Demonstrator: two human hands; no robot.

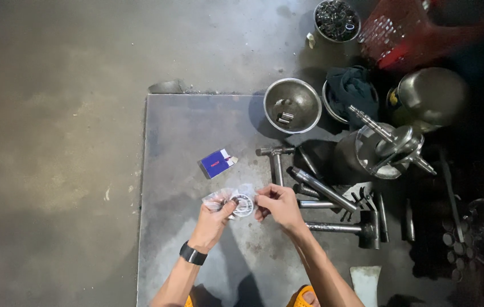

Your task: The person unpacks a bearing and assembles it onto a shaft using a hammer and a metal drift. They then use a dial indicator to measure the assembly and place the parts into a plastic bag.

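While your left hand (214,219) and right hand (276,206) are pinching the clear wrapper (227,197), the bearing (243,204) is sitting half unwrapped.

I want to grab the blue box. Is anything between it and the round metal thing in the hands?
No. In the head view, only bare grey metal sheet separates the blue box from the plastic-wrapped ring.

A grey metal plate (185,170) lies flat on the concrete floor (54,142). On the plate, a small blue box (217,163) sits near its middle, with a steel bowl (292,106) beyond the box and a T-shaped wrench (276,161) just right of it.
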